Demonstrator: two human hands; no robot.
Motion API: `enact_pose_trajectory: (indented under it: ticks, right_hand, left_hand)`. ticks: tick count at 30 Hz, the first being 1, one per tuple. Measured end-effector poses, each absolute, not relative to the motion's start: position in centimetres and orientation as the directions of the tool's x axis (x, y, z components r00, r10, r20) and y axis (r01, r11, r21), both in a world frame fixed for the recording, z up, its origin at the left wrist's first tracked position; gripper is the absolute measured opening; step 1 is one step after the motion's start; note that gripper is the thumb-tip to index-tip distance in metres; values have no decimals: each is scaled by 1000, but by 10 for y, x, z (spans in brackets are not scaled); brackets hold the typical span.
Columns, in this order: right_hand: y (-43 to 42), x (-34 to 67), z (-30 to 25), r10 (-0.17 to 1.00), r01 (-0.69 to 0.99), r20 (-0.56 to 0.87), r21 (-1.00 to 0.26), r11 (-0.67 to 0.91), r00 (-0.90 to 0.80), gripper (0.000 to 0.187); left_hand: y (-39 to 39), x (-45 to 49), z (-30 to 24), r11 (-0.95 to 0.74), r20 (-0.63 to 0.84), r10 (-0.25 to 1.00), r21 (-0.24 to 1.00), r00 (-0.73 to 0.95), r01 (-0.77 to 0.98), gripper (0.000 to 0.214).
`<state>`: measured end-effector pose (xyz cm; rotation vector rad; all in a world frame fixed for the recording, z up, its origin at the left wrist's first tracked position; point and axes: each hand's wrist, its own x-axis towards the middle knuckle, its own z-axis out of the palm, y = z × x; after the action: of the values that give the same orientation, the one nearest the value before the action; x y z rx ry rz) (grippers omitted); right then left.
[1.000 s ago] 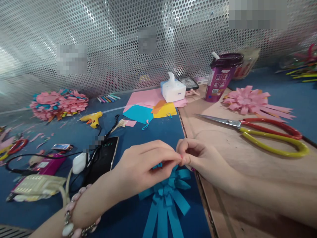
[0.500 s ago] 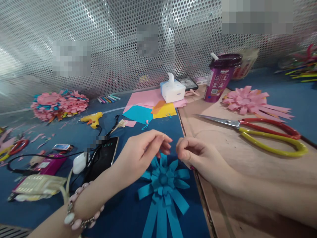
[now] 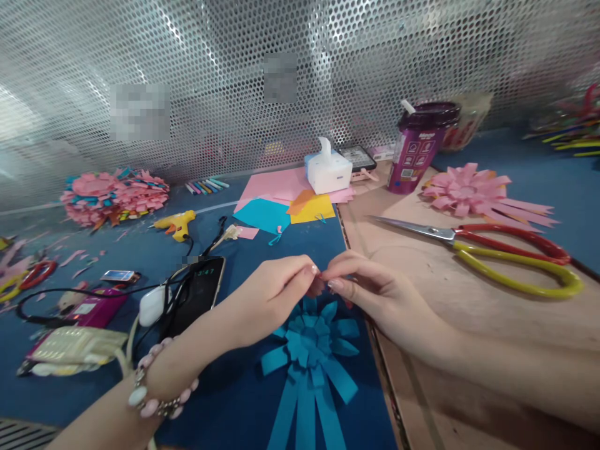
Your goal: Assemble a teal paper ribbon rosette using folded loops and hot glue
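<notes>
My left hand (image 3: pixel 281 290) and my right hand (image 3: pixel 377 290) meet at their fingertips above a blue paper flower (image 3: pixel 307 340). Both are closed in a pinch; anything between the fingers is too small or hidden to make out. The flower lies flat on the blue table, with layered petals and long strips hanging toward me. My hands cover part of its top edge. A beaded bracelet (image 3: pixel 149 406) circles my left wrist.
Large scissors (image 3: pixel 445 234) with red and yellow handles lie at right, near a pink paper flower (image 3: pixel 464 187) and a purple cup (image 3: pixel 415 150). Behind are blue paper (image 3: pixel 262 214) and a tissue pack (image 3: pixel 328 172). At left sit a yellow glue gun (image 3: pixel 175 224) and a phone (image 3: pixel 197 300) with cables.
My hands have come together: before there was a gap between them, now their fingertips touch. The flower's centre, a round blue piece before, now shows open petals. The flower has stayed in place.
</notes>
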<state>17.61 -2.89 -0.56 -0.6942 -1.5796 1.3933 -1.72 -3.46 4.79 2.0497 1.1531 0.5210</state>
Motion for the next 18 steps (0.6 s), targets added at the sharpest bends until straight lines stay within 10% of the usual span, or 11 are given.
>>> enact_pose_trajectory:
  ticks: [18]
  right_hand:
    - [-33, 177, -3, 838, -83, 194, -981, 177, -510, 16]
  left_hand:
    - [-39, -15, 47, -367, -41, 807, 746, 588, 555, 31]
